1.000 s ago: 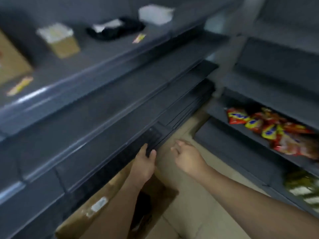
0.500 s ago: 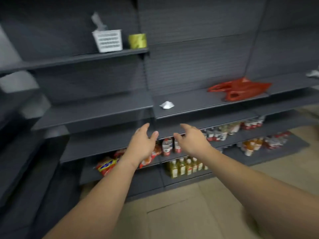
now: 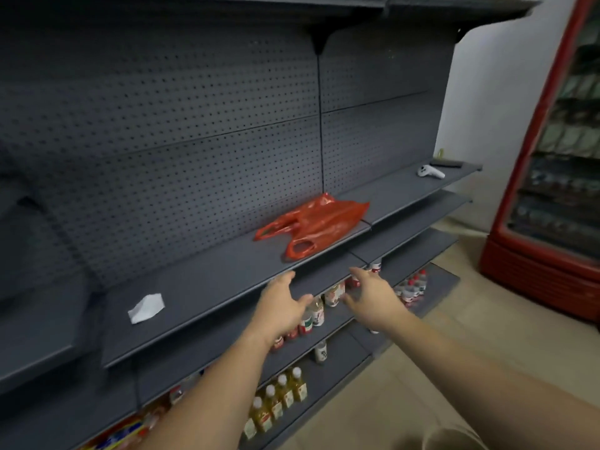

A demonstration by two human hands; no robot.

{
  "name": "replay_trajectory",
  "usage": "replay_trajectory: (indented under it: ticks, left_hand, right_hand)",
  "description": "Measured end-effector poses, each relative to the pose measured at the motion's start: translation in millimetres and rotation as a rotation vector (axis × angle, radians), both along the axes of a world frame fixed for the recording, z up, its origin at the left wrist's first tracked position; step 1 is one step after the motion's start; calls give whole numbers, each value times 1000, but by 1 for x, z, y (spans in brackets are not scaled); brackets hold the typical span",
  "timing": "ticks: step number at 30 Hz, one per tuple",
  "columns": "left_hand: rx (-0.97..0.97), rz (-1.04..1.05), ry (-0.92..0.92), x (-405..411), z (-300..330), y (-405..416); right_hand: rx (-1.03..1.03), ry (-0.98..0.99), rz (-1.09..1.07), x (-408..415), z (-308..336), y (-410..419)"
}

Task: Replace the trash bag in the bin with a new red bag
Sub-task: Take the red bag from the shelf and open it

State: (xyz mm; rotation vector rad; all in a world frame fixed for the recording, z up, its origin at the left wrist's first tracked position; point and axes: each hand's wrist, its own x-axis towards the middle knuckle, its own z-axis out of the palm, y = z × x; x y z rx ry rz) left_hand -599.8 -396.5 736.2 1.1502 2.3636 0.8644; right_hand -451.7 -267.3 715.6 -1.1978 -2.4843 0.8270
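Observation:
A crumpled red plastic bag (image 3: 316,224) with handle loops lies flat on a dark grey shelf (image 3: 211,280) at about chest height. Both my hands are stretched out below and in front of that shelf's edge. My left hand (image 3: 281,303) is open with fingers spread, a short way below and left of the bag. My right hand (image 3: 373,300) is also open, palm turned inward, below and right of the bag. Neither hand touches the bag. No bin is in view.
A crumpled white paper (image 3: 146,308) lies on the same shelf to the left. Lower shelves hold several small bottles (image 3: 316,311) and yellow drink bottles (image 3: 279,399). A white controller (image 3: 430,172) sits far right on the shelf. A red drinks fridge (image 3: 552,196) stands at the right.
The view swung from a cardboard box on the floor by the left shelving up to the shelf with the red bag. The bag is now closer and more central; both hands reach toward it.

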Motion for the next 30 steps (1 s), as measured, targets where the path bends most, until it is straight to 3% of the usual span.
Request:
replay_trajectory:
  ticks: [5,10,16,24,30]
  left_hand:
    - [-86,63,5,-80,-26,72]
    - [-112,119,58,-179,-53,137]
    - [-116,144,96,-277,-80,207]
    - [-202,126,121,-341,-127,260]
    - [-198,94,207,-341,-139,275]
  right_hand:
    - [-40,-43,37,-63,-28,67]
    - [88,-88,70,-139,-51,118]
    - [133,-5,-98,-224,-78,144]
    - [125,-58,-195,-274,-116,138]
    - [172,-62,-244,-286,-122,143]
